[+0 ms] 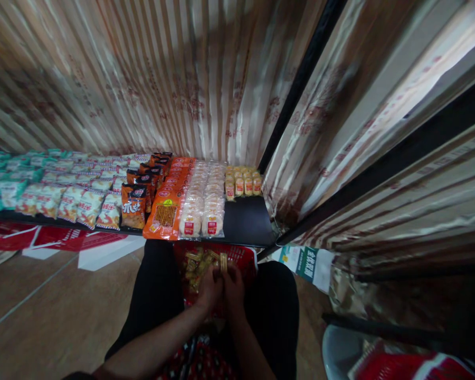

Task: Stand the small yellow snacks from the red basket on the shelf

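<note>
A red box (243,259) of small yellow snack packets (196,264) rests between my knees, just below the front edge of a low black shelf (249,224). Both hands are in it, side by side with fingers curled. My left hand (208,289) and my right hand (234,285) together pinch a small yellow packet (223,260) that stands up above the fingers. On the shelf's far right, a short block of matching yellow packets (243,182) lies in rows near the back.
Rows of white rice-cracker packs (203,203), orange bags (170,198), dark orange bags (136,203) and pale and green bags (43,184) fill the shelf. Striped curtains (162,79) hang behind. Red and white cardboard (75,240) lies under the shelf. A red basket (399,367) sits lower right.
</note>
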A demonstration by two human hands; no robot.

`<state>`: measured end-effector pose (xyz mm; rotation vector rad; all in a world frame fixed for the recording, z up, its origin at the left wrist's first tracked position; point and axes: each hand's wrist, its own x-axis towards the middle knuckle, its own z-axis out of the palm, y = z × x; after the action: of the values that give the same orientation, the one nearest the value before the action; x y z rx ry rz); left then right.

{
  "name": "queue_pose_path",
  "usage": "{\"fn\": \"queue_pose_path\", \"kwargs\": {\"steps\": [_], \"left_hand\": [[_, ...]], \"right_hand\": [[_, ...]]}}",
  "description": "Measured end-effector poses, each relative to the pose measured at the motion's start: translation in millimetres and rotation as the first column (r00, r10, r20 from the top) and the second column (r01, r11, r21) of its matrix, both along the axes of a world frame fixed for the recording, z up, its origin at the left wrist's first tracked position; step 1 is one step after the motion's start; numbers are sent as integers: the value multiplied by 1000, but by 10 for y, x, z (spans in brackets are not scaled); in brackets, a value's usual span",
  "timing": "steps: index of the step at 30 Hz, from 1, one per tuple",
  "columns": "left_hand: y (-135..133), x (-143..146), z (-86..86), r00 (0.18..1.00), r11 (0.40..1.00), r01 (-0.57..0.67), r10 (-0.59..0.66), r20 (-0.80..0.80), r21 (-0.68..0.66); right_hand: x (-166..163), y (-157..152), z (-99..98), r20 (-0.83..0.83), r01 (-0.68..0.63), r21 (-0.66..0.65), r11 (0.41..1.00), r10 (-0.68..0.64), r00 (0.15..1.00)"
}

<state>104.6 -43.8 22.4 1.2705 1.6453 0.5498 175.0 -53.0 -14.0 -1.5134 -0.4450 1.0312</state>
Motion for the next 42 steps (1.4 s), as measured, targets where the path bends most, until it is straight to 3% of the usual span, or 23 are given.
{"fn": "queue_pose_path", "kwargs": {"steps": [4, 14, 19, 29, 36, 42], "left_hand": [[1, 23, -110, 965, 996, -89, 85, 250, 3], [41, 109, -128, 896, 987, -162, 148, 419, -3], [85, 182, -76, 933, 992, -118, 93, 348, 51], [206, 279, 265, 992, 989, -85, 73, 104, 119], [266, 355, 320, 992, 985, -40, 20, 123, 166], [378, 461, 376, 993, 971, -31, 4, 117, 236]], "right_hand": [[34, -26, 91, 123, -26, 11, 1000, 25, 992], [113, -108, 187, 235, -16, 18, 1000, 11, 972], [182, -118, 260, 299, -9, 58, 998, -9, 954], [345, 0, 462, 357, -47, 115, 992, 3, 934], [403, 80, 492, 371, -61, 98, 993, 20, 928], [491, 146, 543, 516, -61, 161, 985, -31, 856]]}}
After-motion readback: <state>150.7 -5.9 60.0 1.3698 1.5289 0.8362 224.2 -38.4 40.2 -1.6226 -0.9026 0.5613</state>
